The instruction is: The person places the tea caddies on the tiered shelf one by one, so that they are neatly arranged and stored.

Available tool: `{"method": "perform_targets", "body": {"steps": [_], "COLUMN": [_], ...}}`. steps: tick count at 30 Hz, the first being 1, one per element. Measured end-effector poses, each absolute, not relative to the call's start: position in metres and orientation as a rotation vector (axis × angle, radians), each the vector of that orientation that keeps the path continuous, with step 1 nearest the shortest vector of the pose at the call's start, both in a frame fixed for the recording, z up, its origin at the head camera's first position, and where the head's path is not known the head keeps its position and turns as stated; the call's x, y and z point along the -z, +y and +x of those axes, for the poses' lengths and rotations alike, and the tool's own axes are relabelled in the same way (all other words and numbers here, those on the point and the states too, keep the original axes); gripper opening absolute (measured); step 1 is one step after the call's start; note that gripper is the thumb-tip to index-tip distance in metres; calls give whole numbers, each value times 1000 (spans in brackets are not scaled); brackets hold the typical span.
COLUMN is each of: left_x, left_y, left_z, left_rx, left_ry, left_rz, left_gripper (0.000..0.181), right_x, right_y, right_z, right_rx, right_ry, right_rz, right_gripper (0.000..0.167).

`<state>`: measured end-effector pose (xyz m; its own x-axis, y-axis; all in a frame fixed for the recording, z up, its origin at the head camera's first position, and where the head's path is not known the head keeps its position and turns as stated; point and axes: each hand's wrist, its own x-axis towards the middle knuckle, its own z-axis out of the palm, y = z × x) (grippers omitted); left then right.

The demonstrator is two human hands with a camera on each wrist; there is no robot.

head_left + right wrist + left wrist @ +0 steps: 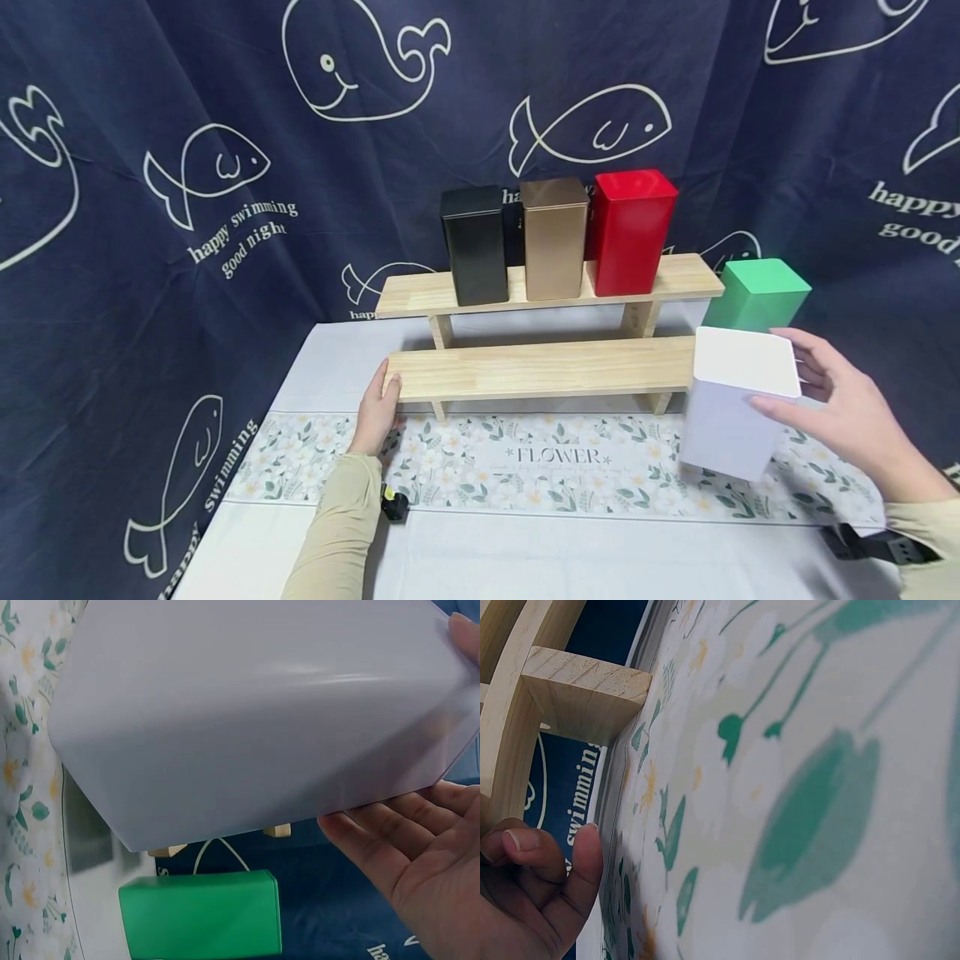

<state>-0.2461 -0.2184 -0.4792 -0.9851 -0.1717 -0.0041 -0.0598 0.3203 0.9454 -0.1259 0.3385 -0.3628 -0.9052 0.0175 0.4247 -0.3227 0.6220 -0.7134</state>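
A tall white box [738, 400] is in my right hand [847, 408], which grips it near its top, thumb on the near side and fingers behind. In the right wrist view, the fingers [397, 825] press along one face of the white box [247, 727], held above the floral runner. At the left end of a two-tier wooden shelf [540, 371], my left hand [377, 412] holds the lower board's edge. The left wrist view shows bent fingers [532, 851] beside the wood. Black [476, 246], bronze [555, 242] and red [633, 233] boxes stand upright on the upper board.
A green box [761, 296] stands at the shelf's right end, behind the white one. The floral runner [465, 475] with the word FLOWER crosses the white tablecloth [525, 554] before the shelf. A navy fish-print curtain [225, 275] hangs behind.
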Motion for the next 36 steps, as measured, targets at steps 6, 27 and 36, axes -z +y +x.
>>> {"method": "perform_targets", "body": {"steps": [6, 27, 36], "left_x": [480, 482, 482], "left_y": [-220, -222, -222], "left_z": [-247, -248, -247], "left_rx": [1762, 1786, 1793], "left_ry": [-2468, -2452, -2458], "left_rz": [197, 173, 163], "left_gripper": [58, 60, 59], "right_x": [363, 363, 365], "right_y": [330, 313, 307], "right_z": [-127, -130, -130], "right_rx": [-1175, -1220, -1239], "right_ry": [-2483, -2469, -2454], "right_rz": [265, 380, 440], "right_gripper": [84, 84, 86]}}
